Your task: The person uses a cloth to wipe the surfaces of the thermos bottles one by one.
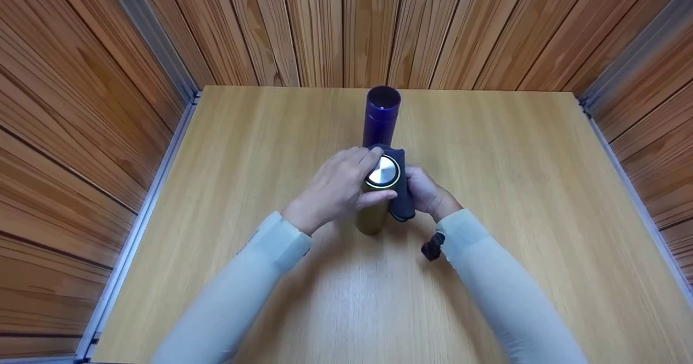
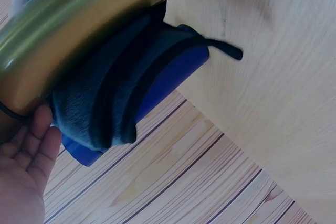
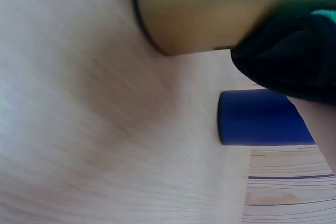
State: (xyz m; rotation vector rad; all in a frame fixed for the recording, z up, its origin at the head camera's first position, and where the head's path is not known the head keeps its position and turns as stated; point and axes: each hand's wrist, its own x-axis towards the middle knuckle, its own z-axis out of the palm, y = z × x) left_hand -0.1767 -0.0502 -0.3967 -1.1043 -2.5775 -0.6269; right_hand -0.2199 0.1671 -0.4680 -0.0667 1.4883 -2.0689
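Note:
A gold flask (image 1: 372,220) with a round silver lid (image 1: 384,171) stands upright on the table, in the middle of the head view. My left hand (image 1: 338,182) grips it near the top, thumb on the near side and fingers on the far side. On the flask's right, my right hand (image 1: 427,190) holds a dark folded cloth (image 1: 401,204) against its wall. In the left wrist view, dark trim and a loose strap end show on the cloth (image 2: 89,95). The right hand's fingers are mostly hidden behind the cloth in the right wrist view.
Just behind the flask stands a purple-blue tumbler (image 1: 379,128) with an open top, partly covered by the cloth and left hand. The wooden table (image 1: 260,131) is bordered by plank walls (image 1: 319,28) at the back and sides. A black object (image 1: 432,247) hangs at the right cuff.

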